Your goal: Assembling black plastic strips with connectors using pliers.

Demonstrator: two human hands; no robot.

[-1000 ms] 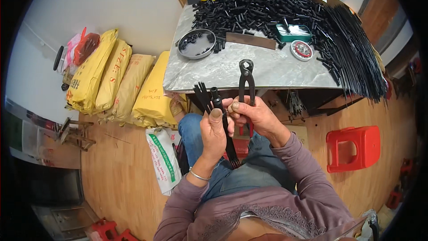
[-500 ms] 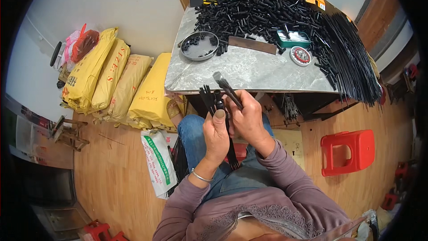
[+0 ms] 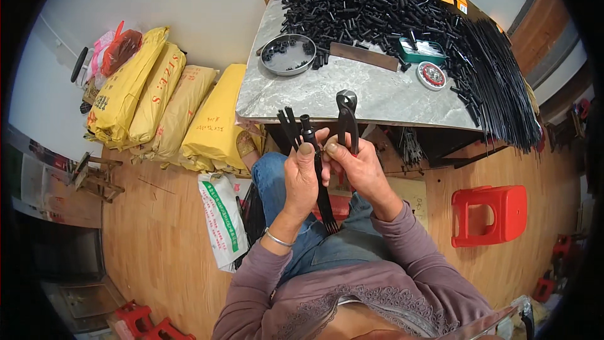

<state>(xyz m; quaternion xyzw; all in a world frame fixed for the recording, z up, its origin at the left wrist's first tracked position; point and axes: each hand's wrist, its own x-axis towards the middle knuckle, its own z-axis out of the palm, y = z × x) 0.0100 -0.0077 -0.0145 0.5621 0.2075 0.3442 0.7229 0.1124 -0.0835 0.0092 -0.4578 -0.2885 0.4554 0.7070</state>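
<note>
My left hand [image 3: 301, 179] grips a bundle of thin black rods [image 3: 322, 195] that sticks out above and below the fist, with a short black tube [image 3: 306, 124] on one rod's top end. My right hand [image 3: 355, 167] holds black pincers [image 3: 346, 119] upright, jaws up and closed, while its thumb and fingers also touch the rods. Both hands are held over my lap, just in front of the grey stone table [image 3: 327, 97].
The table carries a large heap of short black tubes [image 3: 377, 9], a round metal pan [image 3: 287, 55], a flat metal bar [image 3: 365, 56], a green tray [image 3: 421, 50], a round tin [image 3: 431, 75] and long black rods [image 3: 503, 75]. Yellow sacks [image 3: 163, 101] lie left; a red stool [image 3: 487, 214] stands right.
The pincers tipped down toward the rod bundle half a second ago and now stand upright again in my right hand. The left hand has kept its grip on the rods.
</note>
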